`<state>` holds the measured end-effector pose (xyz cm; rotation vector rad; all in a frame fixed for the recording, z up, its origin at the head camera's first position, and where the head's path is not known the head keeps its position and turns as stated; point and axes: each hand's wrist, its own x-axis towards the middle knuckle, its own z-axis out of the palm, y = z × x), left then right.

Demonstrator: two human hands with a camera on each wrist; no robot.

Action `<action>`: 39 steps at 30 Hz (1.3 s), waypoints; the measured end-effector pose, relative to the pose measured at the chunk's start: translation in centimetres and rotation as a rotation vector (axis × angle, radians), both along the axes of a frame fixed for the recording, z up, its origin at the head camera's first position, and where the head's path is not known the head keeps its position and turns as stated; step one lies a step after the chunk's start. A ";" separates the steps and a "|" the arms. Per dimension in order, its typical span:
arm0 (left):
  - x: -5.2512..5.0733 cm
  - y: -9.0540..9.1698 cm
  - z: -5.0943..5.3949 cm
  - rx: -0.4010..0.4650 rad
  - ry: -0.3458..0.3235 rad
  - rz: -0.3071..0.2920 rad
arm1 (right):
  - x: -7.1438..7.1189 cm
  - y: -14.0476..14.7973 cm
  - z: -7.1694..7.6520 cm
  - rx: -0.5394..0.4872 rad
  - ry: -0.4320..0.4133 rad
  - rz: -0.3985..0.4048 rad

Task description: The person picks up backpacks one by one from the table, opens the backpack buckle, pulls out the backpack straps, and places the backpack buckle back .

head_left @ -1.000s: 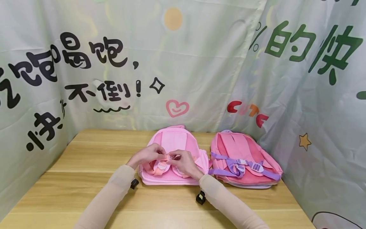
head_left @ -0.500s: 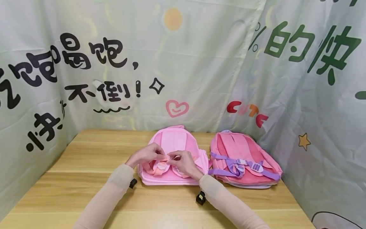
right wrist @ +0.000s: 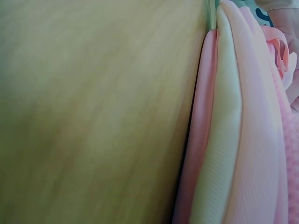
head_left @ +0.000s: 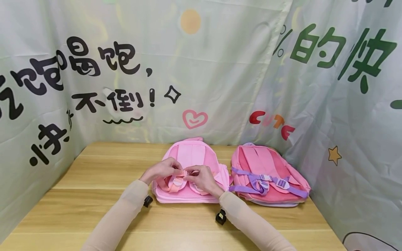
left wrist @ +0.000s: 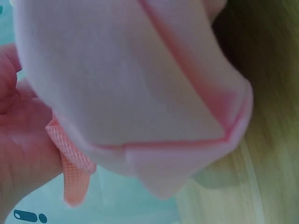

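Observation:
A light pink backpack (head_left: 191,150) lies on the wooden table with its strap side up. Above its middle, the left hand (head_left: 164,170) pinches an orange-pink strap piece (head_left: 184,173) between thumb and fingers. From the other side the right hand (head_left: 202,178) pinches at the same small piece, its fingertips close to the left ones. A strap adjuster (head_left: 178,181) rests just below the hands. In the left wrist view, pink fabric (left wrist: 117,79) hides the left fingertips, and an orange webbing loop (left wrist: 70,149) hangs beside the palm (left wrist: 28,144).
To the right lies a second, deeper pink backpack (head_left: 255,158) with purple straps (head_left: 296,191), close beside the first. The wooden table (head_left: 176,223) extends in front and to the left. A printed curtain (head_left: 220,80) stands behind and along both sides.
Both hands keep nearly the same place and hold. The left forearm shifts slightly, and the strap piece between the fingertips tilts a little.

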<state>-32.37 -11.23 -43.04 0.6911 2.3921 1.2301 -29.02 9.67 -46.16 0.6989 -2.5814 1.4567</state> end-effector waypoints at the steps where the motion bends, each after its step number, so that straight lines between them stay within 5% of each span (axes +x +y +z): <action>1: 0.0 0.0 0.0 -0.003 0.001 -0.005 | 0.0 0.0 0.0 0.001 0.003 0.004; 39: 0.5 -0.5 0.5 0.013 0.016 -0.011 | 0.2 0.2 0.5 0.037 -0.069 0.005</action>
